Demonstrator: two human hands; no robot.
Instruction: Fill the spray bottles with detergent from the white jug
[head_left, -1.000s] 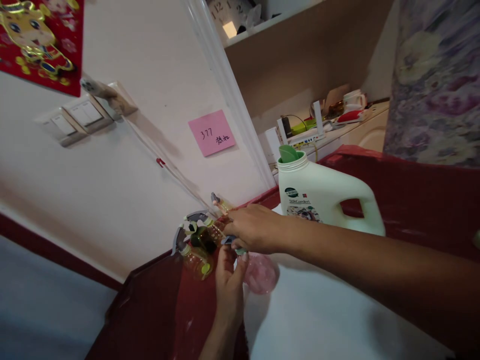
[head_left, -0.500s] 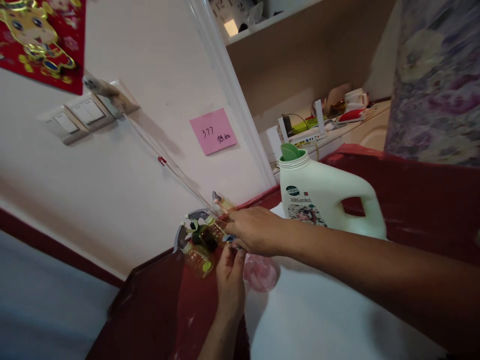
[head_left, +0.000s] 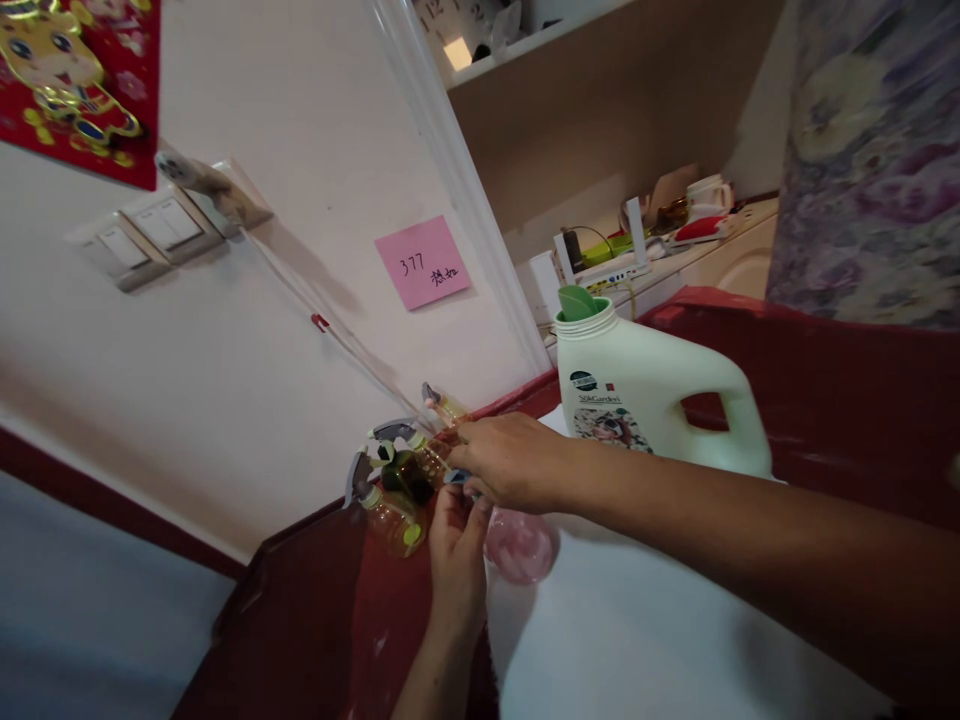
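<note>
My left hand (head_left: pixel 457 555) and my right hand (head_left: pixel 514 465) meet over the table, fingers closed together around a small blue-grey part (head_left: pixel 456 478). Most of that part is hidden by my fingers, so its kind does not show. Just below my right hand stands a rounded, see-through pink container (head_left: pixel 523 548), its top covered by the hand. To the left of my hands is a spray bottle (head_left: pixel 395 525) with a grey trigger head. Beside it are a dark green bottle (head_left: pixel 406 473) and another clear bottle (head_left: pixel 429 460). One more spray bottle (head_left: pixel 450 410) is behind my right hand.
A large pale green jug (head_left: pixel 660 390) with a handle and a green scoop in its mouth stands behind my right forearm. White sheeting (head_left: pixel 600 620) lies over the dark red tabletop (head_left: pixel 300 620). The wall (head_left: pixel 315 120) borders the bottles; a white cable (head_left: pixel 345 345) runs down it.
Both hands stay together on the small part, with only slight finger movement. The whole view has shifted a little.
</note>
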